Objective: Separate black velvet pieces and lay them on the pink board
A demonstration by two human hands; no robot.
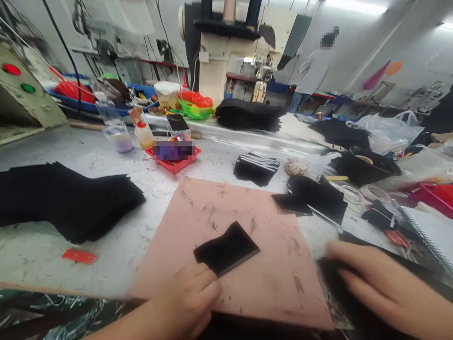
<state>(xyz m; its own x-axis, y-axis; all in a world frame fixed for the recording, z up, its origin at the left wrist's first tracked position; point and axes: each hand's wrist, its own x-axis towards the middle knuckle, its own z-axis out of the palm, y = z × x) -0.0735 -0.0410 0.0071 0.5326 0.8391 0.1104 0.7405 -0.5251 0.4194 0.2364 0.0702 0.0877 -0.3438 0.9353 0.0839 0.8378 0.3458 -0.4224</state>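
Observation:
A small black piece [228, 248], flat like fabric or leather with a pale edge, lies on the pink board [272, 288] in front of me. My left hand [191, 295] is closed at its near left corner, the fingers curled against it. At the right, my right hand [378, 278] is blurred by motion. Its thumb and fingers close around dark, equally blurred black material [329, 276] beside the board. The far end of that material is hard to make out.
A black stack [71, 200] and a red tag [79, 256] lie left. Beyond the board stand a red basket [173, 165], a glue bottle [144, 135] and a strip-edged black stack [256, 168]. More black pieces [316, 196] lie right. A sewing machine [215, 61] and a person [314, 71] are behind.

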